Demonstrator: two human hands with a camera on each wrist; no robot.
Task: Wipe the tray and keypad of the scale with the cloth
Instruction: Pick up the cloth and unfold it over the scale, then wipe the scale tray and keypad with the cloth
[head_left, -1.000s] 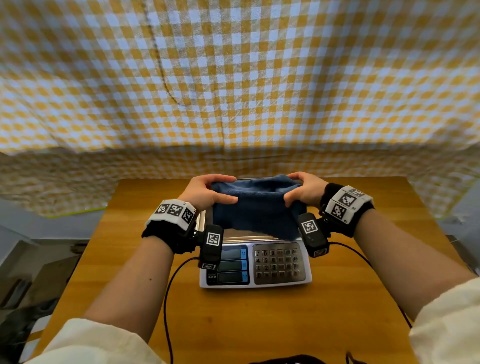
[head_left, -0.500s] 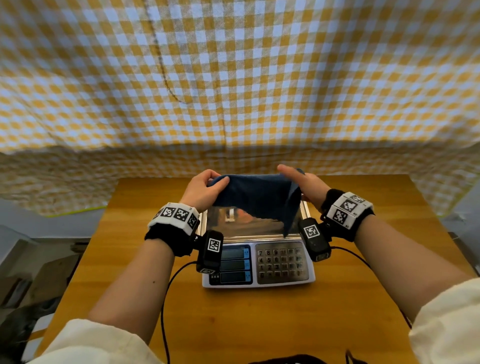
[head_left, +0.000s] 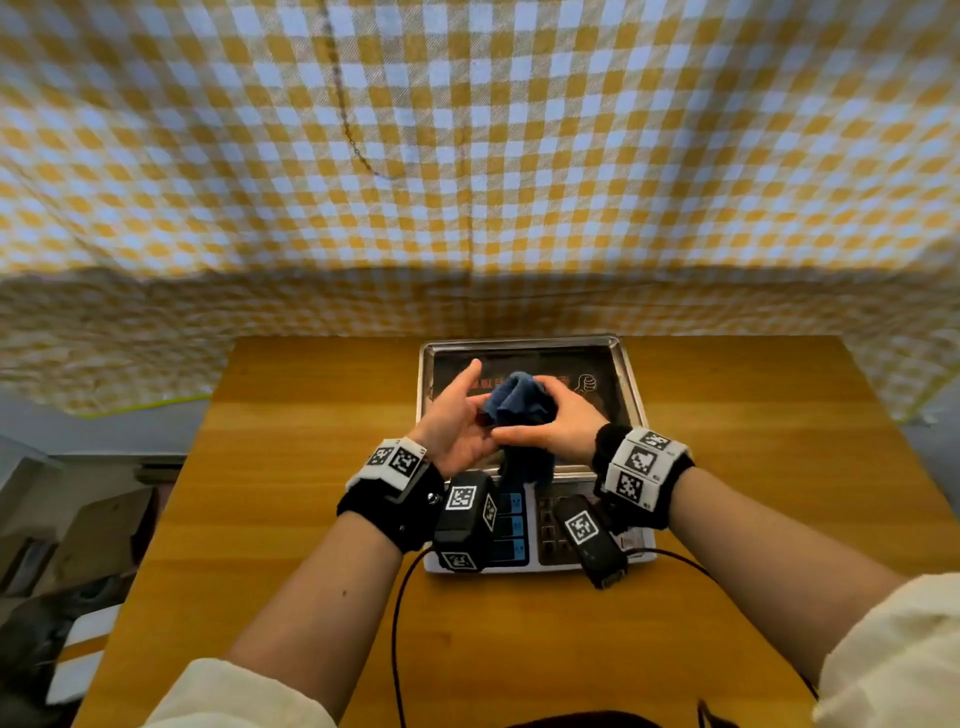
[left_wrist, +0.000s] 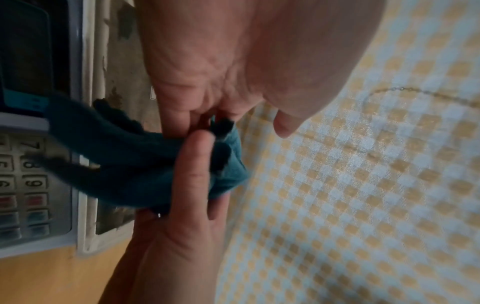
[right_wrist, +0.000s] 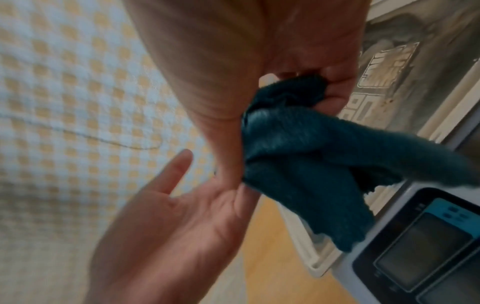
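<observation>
The scale (head_left: 535, 564) stands mid-table, its steel tray (head_left: 524, 344) at the back. Its keypad (head_left: 546, 519) at the front is partly hidden by the wrist cameras, and shows in the left wrist view (left_wrist: 31, 185). The dark blue cloth (head_left: 519, 400) is bunched above the tray, with a tail hanging toward the display (head_left: 511, 525). My right hand (head_left: 561, 421) grips the bunched cloth (right_wrist: 298, 148), fingers curled round it. My left hand (head_left: 457, 415) lies beside it with straight fingers, palm (right_wrist: 168, 226) turned to the cloth and touching the right thumb (left_wrist: 194, 156).
A wooden table (head_left: 311, 467) carries the scale. A yellow-and-white checked sheet (head_left: 467, 156) hangs behind and drapes past the table's far edge. Black cables (head_left: 400, 597) run from the wrist cameras toward me. Boxes and clutter (head_left: 62, 545) lie on the floor to the left.
The cloth was stretched between both hands above the tray. It is now gathered into a bunch in my right hand. My left hand has let go and opened, and both hands have come together.
</observation>
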